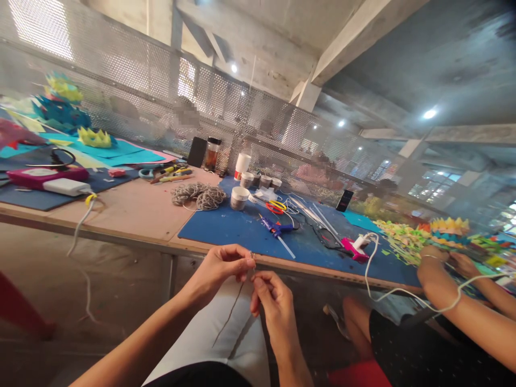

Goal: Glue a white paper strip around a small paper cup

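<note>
My left hand (226, 266) is raised in front of the table edge, thumb and fingers pinched on the upper end of a thin grey-brown cord (229, 316). Just below and to the right, my right hand (274, 298) has its fingers curled in a pinch at the same small spot; the exact grip is partly hidden. From between the hands, the cord's free end hangs down over my light trousers (189, 344). Beyond my hands, a skein of similar grey cord (197, 195) lies on the table.
A blue glue gun (276, 228) rests on the blue mat (226, 228), near a paper cup (239, 198) and red-yellow scissors (276, 206). A pink power strip (355, 249) trails a white cable. A co-worker's arm (463, 301) reaches in at right. Paper flowers stand at left.
</note>
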`<state>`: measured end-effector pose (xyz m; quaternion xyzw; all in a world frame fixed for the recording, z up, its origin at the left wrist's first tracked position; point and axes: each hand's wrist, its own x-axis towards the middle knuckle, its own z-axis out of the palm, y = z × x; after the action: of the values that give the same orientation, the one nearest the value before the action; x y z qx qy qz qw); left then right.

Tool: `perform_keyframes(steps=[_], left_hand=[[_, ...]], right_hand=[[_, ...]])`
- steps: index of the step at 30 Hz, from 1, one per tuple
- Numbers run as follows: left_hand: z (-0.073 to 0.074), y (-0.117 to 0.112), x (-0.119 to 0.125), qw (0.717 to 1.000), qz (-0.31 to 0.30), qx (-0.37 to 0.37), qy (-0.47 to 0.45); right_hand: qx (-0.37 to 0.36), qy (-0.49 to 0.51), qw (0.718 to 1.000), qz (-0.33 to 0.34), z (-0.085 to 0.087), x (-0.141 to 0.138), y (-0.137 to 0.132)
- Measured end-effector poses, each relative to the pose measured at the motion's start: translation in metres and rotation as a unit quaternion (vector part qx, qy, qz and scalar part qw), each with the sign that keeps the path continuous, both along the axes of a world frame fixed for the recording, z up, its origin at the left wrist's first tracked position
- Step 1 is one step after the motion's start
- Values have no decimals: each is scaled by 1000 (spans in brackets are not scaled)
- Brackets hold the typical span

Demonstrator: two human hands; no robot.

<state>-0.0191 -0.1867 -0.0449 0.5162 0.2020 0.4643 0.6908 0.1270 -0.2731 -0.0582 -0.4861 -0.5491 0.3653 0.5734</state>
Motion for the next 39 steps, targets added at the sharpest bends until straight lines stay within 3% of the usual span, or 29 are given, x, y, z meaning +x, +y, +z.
perform_keyframes(steps=[5, 8, 13, 17, 20, 22, 26, 28, 32, 36, 39], left_hand=[[-1, 0, 3, 1000, 25, 15, 4], [-1, 0, 3, 1000, 12, 17, 1], [0, -2, 3, 999, -9, 17, -26], [0, -2, 3, 999, -23, 21, -30], [-1, -1, 4, 999, -27, 22, -26], [0, -1, 4, 999, -15, 22, -20], [3, -3, 4, 1000, 15, 22, -9], [4, -3, 4, 1000, 10, 19, -9], [1, -2, 3, 999, -23, 17, -18], [-3, -1, 3, 997, -58, 22, -37], [-1, -1, 3, 998, -45, 22, -32]], right_hand=[[91, -114, 983, -111, -7, -2, 0], [107, -126, 978, -126, -9, -3, -2], [26, 6, 999, -25, -2, -3, -3], [-26, 115, 991, 68, 0, 1, 0], [-48, 139, 984, 96, -2, 2, 2], [-23, 103, 993, 60, -3, 0, 2], [83, -56, 991, -84, -6, -5, -1], [96, -76, 988, -99, -6, -8, -3], [17, 56, 998, 8, -4, -7, -3], [-67, 209, 964, 150, -5, -2, 1], [-53, 185, 973, 130, -7, -2, 2]])
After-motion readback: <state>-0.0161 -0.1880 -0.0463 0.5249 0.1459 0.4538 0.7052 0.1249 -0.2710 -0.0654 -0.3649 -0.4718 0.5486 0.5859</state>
